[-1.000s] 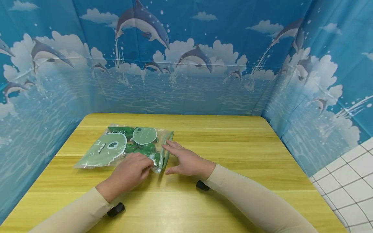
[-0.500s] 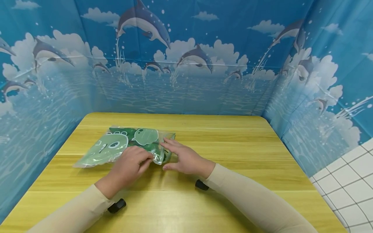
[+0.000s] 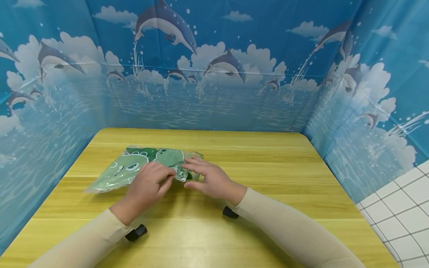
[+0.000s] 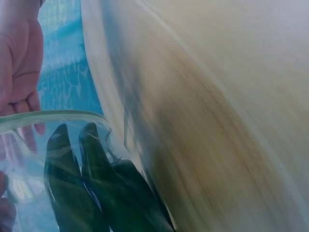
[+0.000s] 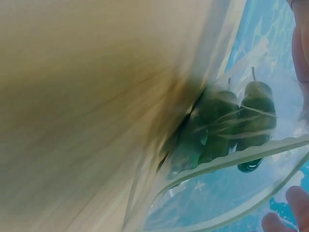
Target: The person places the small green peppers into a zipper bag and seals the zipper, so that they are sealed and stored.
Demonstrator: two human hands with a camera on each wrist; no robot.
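Observation:
A clear zip bag [image 3: 122, 173] with a green cartoon dinosaur print lies on the left half of the table. Dark green peppers [image 5: 258, 108] with thin stems show through its plastic; several are inside. My left hand [image 3: 151, 186] pinches the near edge of the bag by its mouth, thumb against forefinger. On the other side of that mouth, my right hand [image 3: 212, 178] has its fingers spread, the fingertips at the bag's right end. In the right wrist view the zip rim [image 5: 227, 162] stands apart, so the mouth gapes. Whether the right fingertips touch the plastic is unclear.
The yellow wood-grain table [image 3: 268, 167] extends to the right of the bag. Blue dolphin-print curtains [image 3: 214, 104] hang behind and on both sides. Black wrist-worn pieces [image 3: 136, 233] sit under both cuffs. White tiles [image 3: 409, 201] show at the lower right.
The near corner of the bag's mouth has risen and moved away from me with my left hand. My right hand has shifted slightly left, its fingers further over the bag's end.

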